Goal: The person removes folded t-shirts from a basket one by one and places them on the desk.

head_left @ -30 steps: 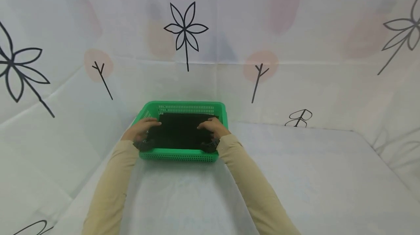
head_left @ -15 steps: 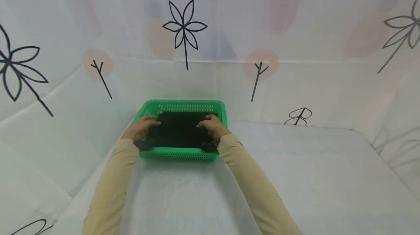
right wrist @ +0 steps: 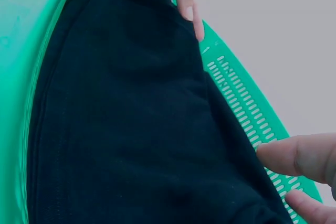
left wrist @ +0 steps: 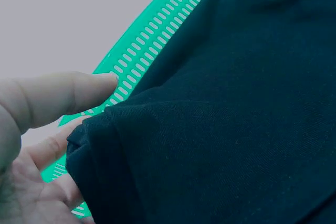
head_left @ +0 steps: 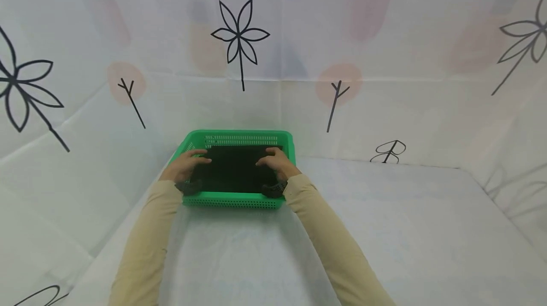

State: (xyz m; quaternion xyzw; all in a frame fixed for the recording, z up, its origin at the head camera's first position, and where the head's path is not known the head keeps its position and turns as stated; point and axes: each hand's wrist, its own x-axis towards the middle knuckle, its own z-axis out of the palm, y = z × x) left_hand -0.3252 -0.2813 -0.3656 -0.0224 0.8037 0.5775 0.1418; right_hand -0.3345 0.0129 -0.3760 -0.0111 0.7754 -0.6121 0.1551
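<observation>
A folded piece of dark cloth [head_left: 235,168], almost black, lies flat inside a green plastic basket [head_left: 237,201]. My left hand [head_left: 183,165] is at the cloth's left side. In the left wrist view its thumb [left wrist: 79,92] is extended apart from the cloth, while the other fingers reach behind the folded edge, partly hidden. On the right side, my right hand [head_left: 278,162] hovers over the basket's edge with thumb and finger spread. The right wrist view shows those fingertips [right wrist: 278,156] right beside the cloth's edge, with nothing pinched between them.
The basket has slotted walls and stands on a white-covered table [head_left: 384,230], close to a white backdrop [head_left: 273,106] printed with line-drawn flowers. A dark band [head_left: 273,189] sits round each wrist.
Both hands stay at the basket's sides, with only slight finger movement: the right hand's fingers spread a little more. The cloth and basket stay in place.
</observation>
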